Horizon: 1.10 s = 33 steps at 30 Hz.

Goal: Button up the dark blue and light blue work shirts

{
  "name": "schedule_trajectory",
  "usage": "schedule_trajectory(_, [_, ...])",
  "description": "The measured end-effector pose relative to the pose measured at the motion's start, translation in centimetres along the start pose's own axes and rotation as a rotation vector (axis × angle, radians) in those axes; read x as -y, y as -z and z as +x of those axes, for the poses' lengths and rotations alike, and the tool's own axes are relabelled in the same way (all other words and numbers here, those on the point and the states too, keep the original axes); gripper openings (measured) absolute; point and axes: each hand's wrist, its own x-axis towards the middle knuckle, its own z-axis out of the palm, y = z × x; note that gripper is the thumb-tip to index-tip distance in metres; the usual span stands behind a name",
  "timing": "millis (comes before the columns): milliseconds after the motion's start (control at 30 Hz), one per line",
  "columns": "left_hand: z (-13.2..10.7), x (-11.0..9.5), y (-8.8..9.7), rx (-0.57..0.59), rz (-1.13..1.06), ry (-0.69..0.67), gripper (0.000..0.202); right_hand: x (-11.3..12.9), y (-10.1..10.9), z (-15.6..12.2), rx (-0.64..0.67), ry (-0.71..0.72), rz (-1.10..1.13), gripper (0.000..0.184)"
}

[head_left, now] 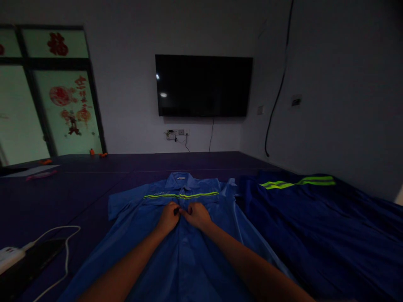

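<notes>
A blue short-sleeved work shirt (163, 239) lies spread out, front side up, its collar pointing away from me. A yellow-green reflective strip crosses its chest. My left hand (169, 216) is closed on the shirt's front placket just below that strip. A small black thing (176, 211) shows at its fingers, too dim to name. From the other side, my right hand (197, 214) pinches the same placket, thumb toward the left fingers. The fingertips of both hands nearly meet, and the cloth between them is mostly hidden.
To the right lies a darker blue garment (302, 222) with reflective strips. A white power strip (11, 256) with a white cable rests at lower left on a dark object. Small orange items (103, 154) sit toward the glass door. A television (204, 86) hangs on the far wall.
</notes>
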Motion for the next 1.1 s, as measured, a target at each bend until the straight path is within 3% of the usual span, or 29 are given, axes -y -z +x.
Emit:
schedule_trajectory(200, [0.1, -0.1, -0.2, 0.027, 0.062, -0.039, 0.014, 0.0, 0.2, 0.0, 0.044, 0.033, 0.006, 0.033])
schedule_trajectory(533, [-0.1, -0.3, -0.2, 0.045, 0.055, -0.053, 0.018, -0.2, 0.0, 0.3, 0.012, 0.046, 0.052, 0.047])
schedule_trajectory(733, [0.1, -0.4, -0.1, 0.062, 0.059, -0.018, 0.01, -0.3, 0.1, 0.6, 0.058, 0.054, 0.061, 0.03])
schedule_trajectory(900, [0.3, -0.4, 0.0, 0.064, -0.057, 0.075, 0.006, -0.8, -0.1, 0.7, 0.058, 0.107, 0.128, 0.017])
schedule_trajectory(1100, [0.4, -0.4, 0.2, 0.008, -0.255, 0.158, 0.006, -1.6, -0.6, 1.4, 0.035, 0.12, 0.195, 0.018])
